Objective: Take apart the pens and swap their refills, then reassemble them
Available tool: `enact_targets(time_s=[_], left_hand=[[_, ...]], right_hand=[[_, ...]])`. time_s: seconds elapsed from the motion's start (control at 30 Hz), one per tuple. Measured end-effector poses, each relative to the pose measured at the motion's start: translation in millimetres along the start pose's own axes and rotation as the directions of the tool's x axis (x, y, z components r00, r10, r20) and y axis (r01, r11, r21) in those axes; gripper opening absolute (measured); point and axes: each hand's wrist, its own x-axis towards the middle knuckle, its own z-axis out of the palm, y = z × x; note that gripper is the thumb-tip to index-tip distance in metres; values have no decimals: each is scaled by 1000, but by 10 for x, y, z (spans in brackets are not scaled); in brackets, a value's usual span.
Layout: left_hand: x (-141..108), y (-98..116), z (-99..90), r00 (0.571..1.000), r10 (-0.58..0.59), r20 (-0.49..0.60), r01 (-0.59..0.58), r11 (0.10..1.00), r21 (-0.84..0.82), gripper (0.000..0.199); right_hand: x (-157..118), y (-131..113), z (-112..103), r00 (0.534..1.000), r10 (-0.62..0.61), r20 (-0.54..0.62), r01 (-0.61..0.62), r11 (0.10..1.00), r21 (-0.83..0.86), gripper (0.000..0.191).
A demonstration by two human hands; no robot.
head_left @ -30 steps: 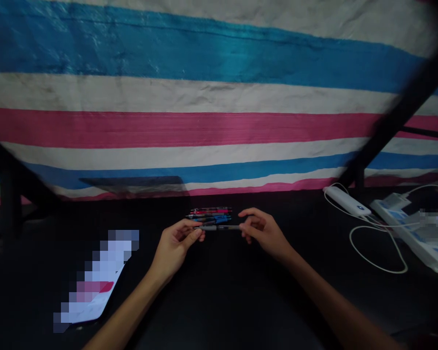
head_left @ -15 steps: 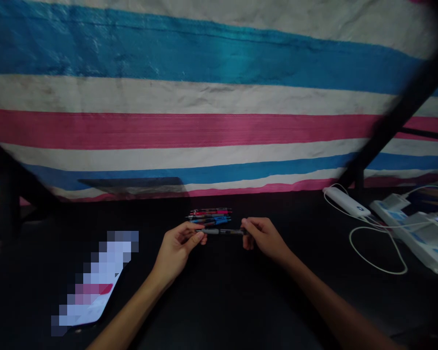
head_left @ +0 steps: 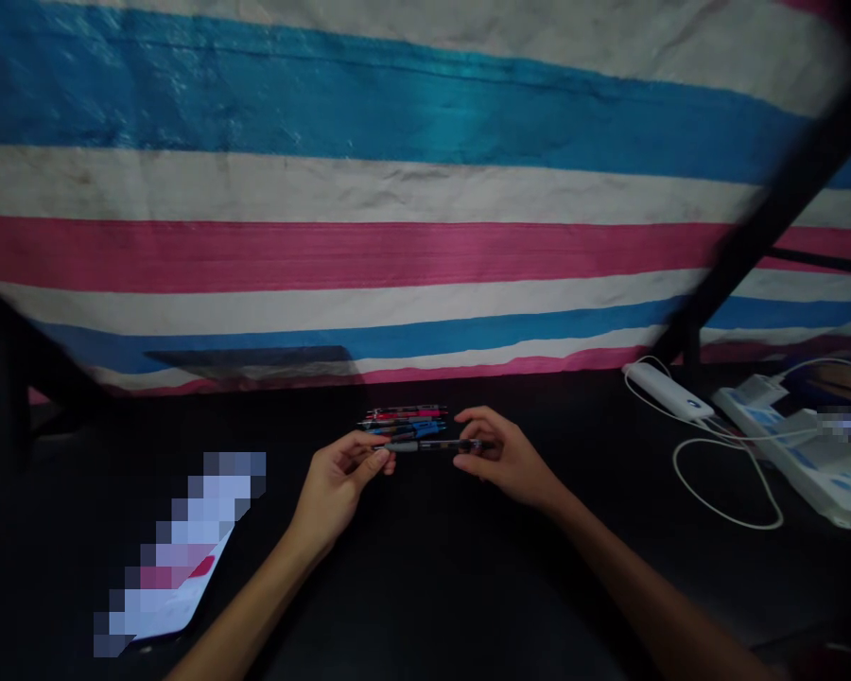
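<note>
The slim dark pen with a grey grip [head_left: 436, 445] lies level, just on the near side of the small row of red, blue and dark pens [head_left: 406, 420]. Left of the slim pen, the bare left hand [head_left: 341, 478] pinches its grey end between thumb and fingertips. At its right end, the bare right hand [head_left: 505, 456] curls with thumb and fingers parted around the tip; whether they touch it, I cannot tell.

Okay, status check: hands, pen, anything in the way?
Left hand pinching one end of pen. Right hand open at other end, contact unclear. Loose pens just beyond.
</note>
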Motion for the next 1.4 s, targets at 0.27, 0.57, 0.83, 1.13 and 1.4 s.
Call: enact_targets(time_s=[0.27, 0.57, 0.83, 1.13, 1.4], left_hand=[[12, -21, -18, 1000, 4, 13, -4, 1000, -9, 14], [8, 2, -13, 1000, -8, -7, 8, 999, -31, 16], [53, -16, -66, 971, -216, 100, 234, 943, -234, 12], [10, 47, -103, 882, -275, 383, 245, 961, 126, 31], [40, 1, -184, 851, -237, 469, 106, 951, 289, 36]], right_hand=[[-12, 10, 2, 991, 110, 74, -106, 993, -53, 36], [-15, -26, -15, 999, 14, 49, -8, 993, -122, 18], [-33, 16, 8, 947, -319, 31, 302, 857, -418, 26], [-45, 25, 4, 844, -501, 190, 519, 675, -524, 27], [-96, 3, 4, 846, -412, 340, 533, 615, -582, 27]])
